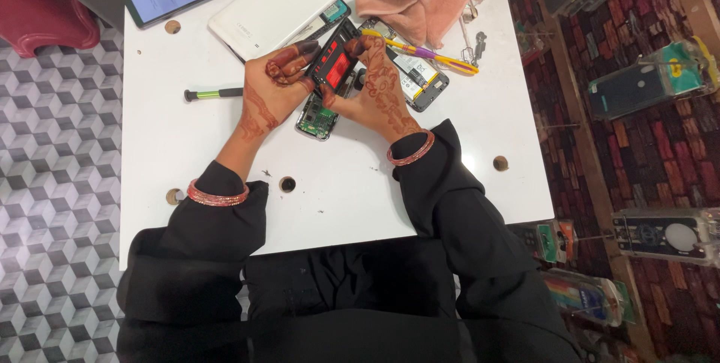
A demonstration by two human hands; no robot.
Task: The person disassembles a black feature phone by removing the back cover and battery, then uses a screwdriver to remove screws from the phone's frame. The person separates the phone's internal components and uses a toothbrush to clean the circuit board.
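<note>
Both hands are up over the white table [187, 153], working a dark phone panel [335, 63] with a red patch. The left hand [274, 89] pinches its left edge, fingers closed on it; the right hand [379, 89] grips the other side. Beneath lies the opened phone [316, 119], circuit board showing. This looks like the separating step; next calls for a steady, even lift. A screwdriver [214, 94] waits nearby.

Bright, even overhead light; sharp focus, soft shadows, slight edge distortion.

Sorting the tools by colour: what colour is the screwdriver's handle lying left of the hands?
Green tip and black grip on the screwdriver, in the head view.
</note>
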